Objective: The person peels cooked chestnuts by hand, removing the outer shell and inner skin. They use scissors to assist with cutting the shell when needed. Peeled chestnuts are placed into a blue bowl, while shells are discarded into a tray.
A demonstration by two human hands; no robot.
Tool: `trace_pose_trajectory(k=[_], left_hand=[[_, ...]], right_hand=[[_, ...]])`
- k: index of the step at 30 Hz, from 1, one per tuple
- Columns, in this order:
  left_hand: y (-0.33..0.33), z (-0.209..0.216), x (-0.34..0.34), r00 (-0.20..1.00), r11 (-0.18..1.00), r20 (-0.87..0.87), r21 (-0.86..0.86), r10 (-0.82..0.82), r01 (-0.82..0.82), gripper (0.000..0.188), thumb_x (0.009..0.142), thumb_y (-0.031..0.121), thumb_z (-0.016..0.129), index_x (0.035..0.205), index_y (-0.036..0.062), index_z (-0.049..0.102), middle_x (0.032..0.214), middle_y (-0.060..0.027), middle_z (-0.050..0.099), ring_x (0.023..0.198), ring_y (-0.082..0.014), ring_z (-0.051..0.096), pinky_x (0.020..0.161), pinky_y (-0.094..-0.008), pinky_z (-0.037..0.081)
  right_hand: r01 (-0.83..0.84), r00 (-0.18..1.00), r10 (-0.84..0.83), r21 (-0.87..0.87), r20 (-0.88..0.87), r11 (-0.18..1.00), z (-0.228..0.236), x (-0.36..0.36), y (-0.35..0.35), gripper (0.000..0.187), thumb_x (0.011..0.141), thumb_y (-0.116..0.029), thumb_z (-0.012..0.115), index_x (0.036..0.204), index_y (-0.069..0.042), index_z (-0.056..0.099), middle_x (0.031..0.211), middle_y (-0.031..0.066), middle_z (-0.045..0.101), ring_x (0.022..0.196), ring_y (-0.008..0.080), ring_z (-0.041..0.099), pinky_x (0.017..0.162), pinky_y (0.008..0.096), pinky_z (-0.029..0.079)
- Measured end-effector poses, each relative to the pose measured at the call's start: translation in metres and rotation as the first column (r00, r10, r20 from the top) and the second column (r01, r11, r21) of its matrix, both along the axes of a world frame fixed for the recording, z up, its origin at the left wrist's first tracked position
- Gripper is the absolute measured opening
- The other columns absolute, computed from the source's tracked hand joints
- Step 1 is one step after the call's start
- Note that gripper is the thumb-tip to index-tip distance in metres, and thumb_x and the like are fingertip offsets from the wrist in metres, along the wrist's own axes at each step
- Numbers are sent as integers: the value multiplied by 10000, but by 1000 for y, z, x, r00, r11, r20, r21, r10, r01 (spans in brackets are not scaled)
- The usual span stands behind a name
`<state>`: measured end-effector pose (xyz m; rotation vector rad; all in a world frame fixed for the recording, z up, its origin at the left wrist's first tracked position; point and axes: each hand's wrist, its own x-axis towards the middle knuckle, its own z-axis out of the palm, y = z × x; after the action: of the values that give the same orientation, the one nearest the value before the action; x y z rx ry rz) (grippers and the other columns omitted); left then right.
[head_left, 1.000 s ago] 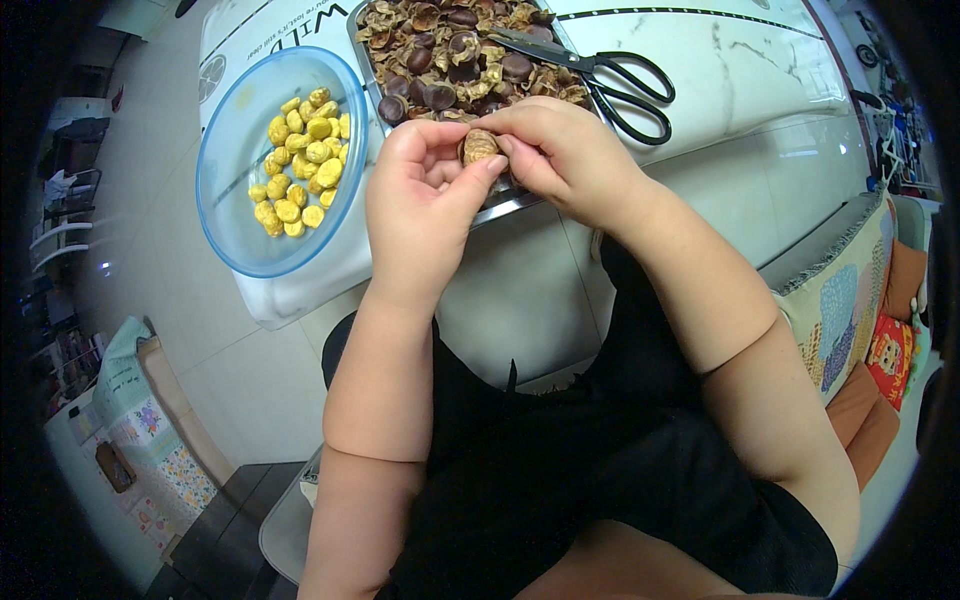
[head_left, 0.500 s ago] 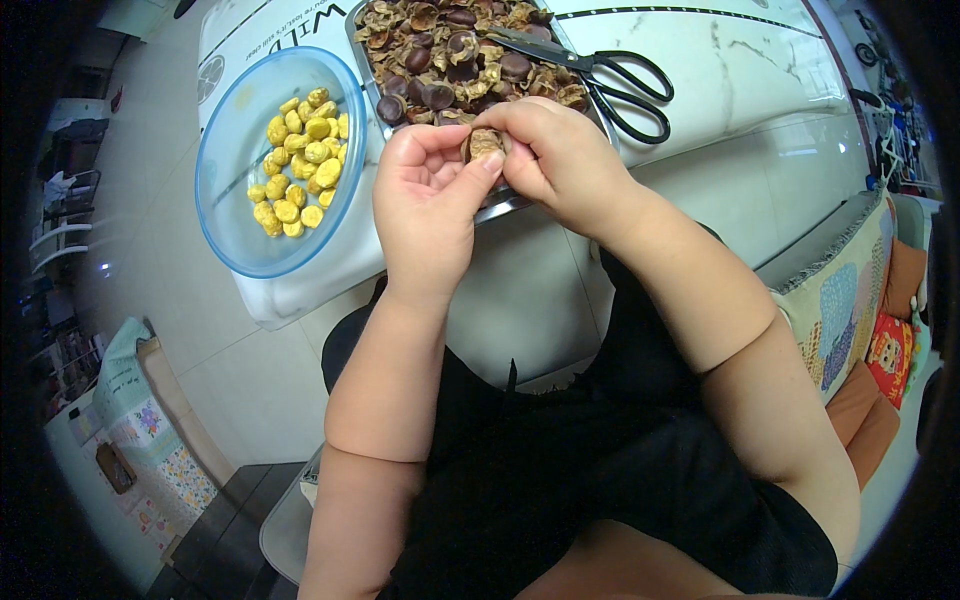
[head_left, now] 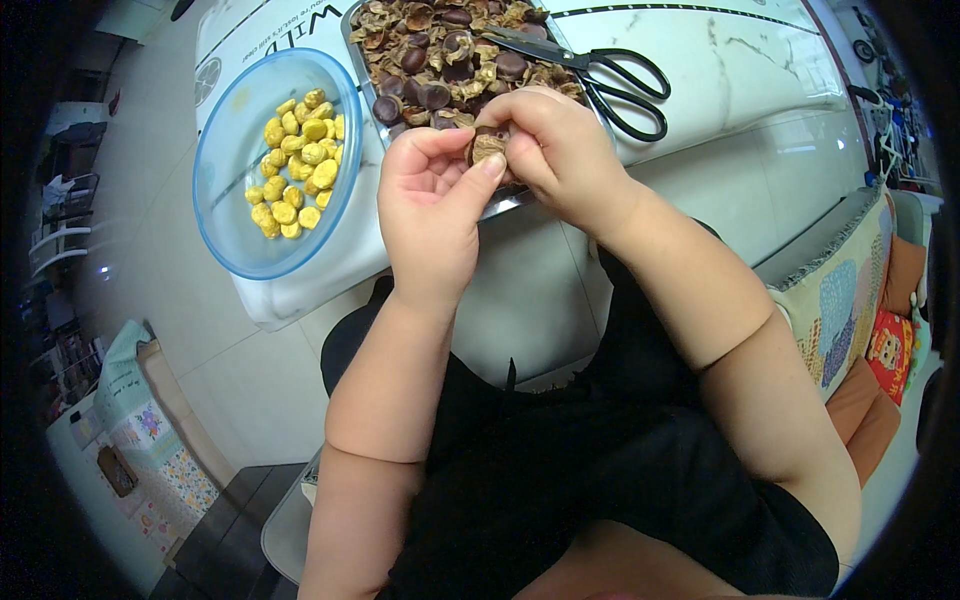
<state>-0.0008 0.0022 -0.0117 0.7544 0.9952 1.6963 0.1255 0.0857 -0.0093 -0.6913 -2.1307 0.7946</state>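
Note:
A brown, wrinkled chestnut (head_left: 487, 149) is pinched between my two hands, over the near edge of a metal tray (head_left: 517, 203). My left hand (head_left: 435, 195) grips it between thumb and fingertips. My right hand (head_left: 555, 150) is closed with thumb and forefinger at the chestnut's other side; its fingertips are partly hidden. Dark whole chestnuts (head_left: 433, 95) and torn shells (head_left: 385, 50) fill the tray beyond my hands. On the left, a clear blue-rimmed bowl (head_left: 222, 200) holds several yellow peeled chestnuts (head_left: 325, 174).
Black-handled scissors (head_left: 630, 95) lie across the tray's right edge, blades over the shells. Everything stands on a white marbled tabletop (head_left: 740, 70) with its near edge by my knees. A sofa with a patterned cover (head_left: 840, 310) and orange cushions is at the right.
My right thumb and forefinger have shifted slightly on the chestnut, and it appears a little turned. My left hand keeps its pinch; bowl, tray and scissors stay in place.

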Motion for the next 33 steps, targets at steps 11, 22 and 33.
trace_pose_trajectory(k=[11, 22, 33], left_hand=[[4, 5, -4, 997, 998, 73, -64, 4, 0, 277, 881, -21, 595, 1140, -2, 500, 1009, -108, 630, 837, -140, 633, 697, -231, 490], [6, 3, -7, 1000, 996, -8, -85, 21, -21, 274, 867, 12, 648, 1120, -16, 547, 960, -86, 622, 812, -133, 629, 651, -199, 491], [6, 2, -15, 404, 974, -890, 154, 209, -166, 342, 751, 94, 754, 1060, -7, 650, 885, -109, 633, 695, -187, 618, 642, -280, 508]], right_hand=[[-222, 959, 40, -653, -281, 724, 0, -1, -1, 224, 894, -152, 623, 1058, -2, 648, 873, 58, 672, 777, 103, 629, 718, 249, 512], [-119, 973, -32, -616, -230, 779, 3, 4, 0, 157, 890, -74, 634, 1013, 19, 663, 884, 43, 660, 742, 81, 624, 684, 216, 517], [-73, 989, -35, -691, -141, 720, -3, 7, 3, 137, 863, -56, 626, 979, 13, 650, 844, 19, 652, 750, 68, 617, 682, 211, 511]])
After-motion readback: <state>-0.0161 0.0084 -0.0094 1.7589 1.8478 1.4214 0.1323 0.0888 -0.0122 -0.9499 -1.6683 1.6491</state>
